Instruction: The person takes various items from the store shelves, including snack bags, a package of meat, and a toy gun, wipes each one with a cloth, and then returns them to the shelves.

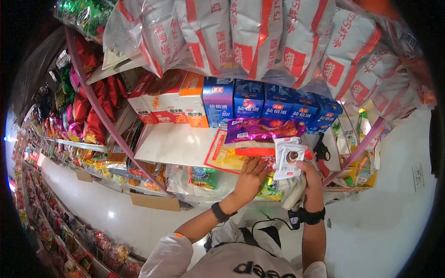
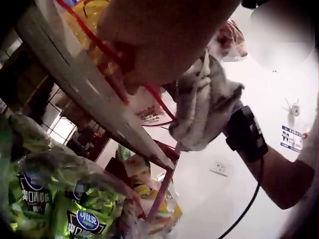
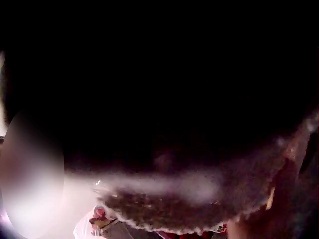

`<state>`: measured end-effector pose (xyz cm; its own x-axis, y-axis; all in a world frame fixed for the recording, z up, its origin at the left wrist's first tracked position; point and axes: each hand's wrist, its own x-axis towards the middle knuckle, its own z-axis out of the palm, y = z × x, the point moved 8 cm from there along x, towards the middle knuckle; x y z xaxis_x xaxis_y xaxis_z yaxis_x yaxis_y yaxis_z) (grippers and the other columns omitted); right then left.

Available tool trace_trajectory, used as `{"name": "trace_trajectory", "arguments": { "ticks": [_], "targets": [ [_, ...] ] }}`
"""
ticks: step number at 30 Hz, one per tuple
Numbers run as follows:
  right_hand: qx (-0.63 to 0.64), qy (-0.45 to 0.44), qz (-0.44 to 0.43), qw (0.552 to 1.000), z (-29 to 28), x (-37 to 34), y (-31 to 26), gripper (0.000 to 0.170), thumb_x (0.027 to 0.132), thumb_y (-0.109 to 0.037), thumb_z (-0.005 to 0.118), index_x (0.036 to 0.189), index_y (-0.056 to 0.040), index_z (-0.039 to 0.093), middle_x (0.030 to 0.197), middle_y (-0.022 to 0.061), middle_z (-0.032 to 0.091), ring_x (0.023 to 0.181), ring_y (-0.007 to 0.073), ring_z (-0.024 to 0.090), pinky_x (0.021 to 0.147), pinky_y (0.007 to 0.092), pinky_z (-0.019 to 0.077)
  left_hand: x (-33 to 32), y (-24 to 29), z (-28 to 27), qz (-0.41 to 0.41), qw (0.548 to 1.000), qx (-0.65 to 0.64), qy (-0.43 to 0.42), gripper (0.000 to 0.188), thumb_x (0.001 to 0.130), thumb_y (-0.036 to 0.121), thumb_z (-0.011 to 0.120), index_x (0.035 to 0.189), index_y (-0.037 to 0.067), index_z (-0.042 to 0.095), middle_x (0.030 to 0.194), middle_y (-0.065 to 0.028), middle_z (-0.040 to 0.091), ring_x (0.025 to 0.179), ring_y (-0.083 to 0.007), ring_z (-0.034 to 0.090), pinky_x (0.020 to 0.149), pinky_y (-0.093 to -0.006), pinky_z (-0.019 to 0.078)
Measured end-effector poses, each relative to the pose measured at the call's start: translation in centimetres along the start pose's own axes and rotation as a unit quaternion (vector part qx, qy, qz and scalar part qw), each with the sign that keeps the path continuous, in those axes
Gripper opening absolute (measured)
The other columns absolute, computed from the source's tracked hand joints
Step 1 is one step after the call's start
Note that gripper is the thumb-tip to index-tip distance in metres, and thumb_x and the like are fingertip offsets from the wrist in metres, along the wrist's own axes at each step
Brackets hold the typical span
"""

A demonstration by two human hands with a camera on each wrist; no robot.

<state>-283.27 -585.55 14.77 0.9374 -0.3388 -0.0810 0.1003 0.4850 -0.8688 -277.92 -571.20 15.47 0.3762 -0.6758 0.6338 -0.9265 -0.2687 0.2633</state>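
In the head view my right hand (image 1: 311,172) holds a small white snack packet (image 1: 288,162) with a dark round picture, thumb over its edge. A grey cloth (image 1: 293,192) hangs from the same hand; it also shows as a cloth bundle (image 2: 202,104) in the left wrist view. My left hand (image 1: 252,178) rests its fingers at the front edge of a yellow packet with a red border (image 1: 225,153). Behind the white packet lies a purple snack bag (image 1: 264,130) over a red packet (image 1: 252,151). Dark blur covers most of the right wrist view.
Blue boxes (image 1: 219,103) and red-white boxes (image 1: 162,109) line the back of the white shelf (image 1: 169,143). Large white-red bags (image 1: 252,39) overhang from above. Green snack bags (image 2: 82,214) sit below the shelf edge. A pink upright post (image 1: 99,106) stands left.
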Motion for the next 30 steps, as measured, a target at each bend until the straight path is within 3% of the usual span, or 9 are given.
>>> {"name": "trace_trajectory", "arguments": {
  "ticks": [3,5,9,13,15,17,18,27,30],
  "targets": [
    [0.017,0.019,0.052,0.998,1.0,-0.9,-1.5,0.04,0.076,-0.019,0.061,0.11,0.002,0.057,0.099,0.0124,0.063,0.084,0.0203,0.063,0.074,0.0299,0.0502,1.5,0.5,2.9,-0.009,0.999,0.021,-0.036,0.028,0.075,0.011,0.055,0.102,0.004,0.062,0.103,-0.0085,0.058,0.096,-0.0309,0.051,0.085,-0.0434,0.0402],
    [0.005,0.051,0.068,0.996,2.1,-1.4,-2.7,0.035,0.076,-0.019,0.063,0.105,0.0009,0.061,0.096,0.0097,0.064,0.081,0.0164,0.062,0.071,0.027,0.0488,2.1,0.2,4.8,-0.065,0.985,-0.158,-0.012,0.03,0.076,0.012,0.055,0.105,0.003,0.061,0.105,-0.0098,0.058,0.097,-0.032,0.051,0.085,-0.0421,0.0407],
    [-0.032,0.068,0.063,0.995,2.7,-0.8,-2.9,0.032,0.078,-0.019,0.061,0.104,0.0001,0.062,0.094,0.0083,0.065,0.082,0.0154,0.061,0.074,0.0269,0.0475,2.3,-0.6,8.7,-0.139,0.819,-0.555,0.032,0.028,0.082,0.014,0.054,0.109,0.007,0.06,0.109,-0.0146,0.06,0.099,-0.0253,0.057,0.082,-0.0355,0.0465],
    [-0.008,0.075,0.05,0.996,0.5,-0.1,-0.6,0.031,0.079,-0.019,0.06,0.102,0.0009,0.064,0.096,0.0087,0.065,0.083,0.0144,0.061,0.074,0.0257,0.0462,2.4,-1.6,10.1,-0.155,0.768,-0.621,-0.022,0.033,0.081,0.016,0.061,0.111,0.004,0.058,0.101,-0.0136,0.064,0.088,-0.0213,0.064,0.075,-0.0301,0.0502],
    [0.01,0.041,0.066,0.997,-0.5,0.7,0.9,0.03,0.08,-0.019,0.059,0.102,0.0008,0.064,0.095,0.0082,0.065,0.083,0.0137,0.061,0.074,0.0251,0.0459,2.8,-1.1,8.0,-0.162,0.821,-0.543,-0.07,0.032,0.079,0.011,0.06,0.109,-0.001,0.058,0.103,-0.016,0.063,0.091,-0.0244,0.063,0.078,-0.0312,0.0494],
    [0.023,0.019,0.071,0.997,-0.4,0.6,1.5,0.029,0.082,-0.019,0.057,0.102,0.0007,0.064,0.095,0.0076,0.065,0.083,0.0132,0.061,0.073,0.0246,0.0457,1.6,0.4,5.5,-0.015,0.971,-0.226,-0.074,0.032,0.079,0.004,0.058,0.11,0.0,0.056,0.105,-0.0169,0.06,0.097,-0.0294,0.059,0.082,-0.034,0.0479],
    [0.026,0.017,0.067,0.997,0.0,0.2,1.3,0.029,0.083,-0.019,0.057,0.103,0.0006,0.064,0.095,0.0073,0.065,0.083,0.013,0.061,0.073,0.0244,0.0457,0.8,0.8,4.5,0.011,0.986,-0.154,-0.067,0.031,0.079,0.003,0.057,0.109,0.0,0.056,0.106,-0.0175,0.059,0.097,-0.031,0.058,0.083,-0.0346,0.0473],
    [-0.025,0.072,0.086,0.993,-0.6,-1.2,2.8,0.027,0.08,-0.019,0.065,0.099,0.0002,0.063,0.091,0.0057,0.065,0.083,0.0122,0.06,0.072,0.0237,0.0459,-0.6,-1.2,-3.5,-0.242,0.917,-0.317,0.016,0.045,0.075,0.0,0.063,0.117,-0.001,0.048,0.102,-0.0175,0.053,0.096,-0.0323,0.052,0.088,-0.0388,0.0414],
    [-0.031,0.067,0.07,0.995,0.0,-1.2,2.6,0.033,0.079,-0.021,0.067,0.103,0.0014,0.061,0.096,0.0077,0.064,0.084,0.0141,0.06,0.072,0.0242,0.0461,2.0,2.0,-5.2,-0.108,0.966,-0.233,0.028,0.06,0.073,0.004,0.068,0.126,0.002,0.042,0.12,-0.0201,0.041,0.105,-0.0336,0.046,0.091,-0.0398,0.0393]
  ]
}}
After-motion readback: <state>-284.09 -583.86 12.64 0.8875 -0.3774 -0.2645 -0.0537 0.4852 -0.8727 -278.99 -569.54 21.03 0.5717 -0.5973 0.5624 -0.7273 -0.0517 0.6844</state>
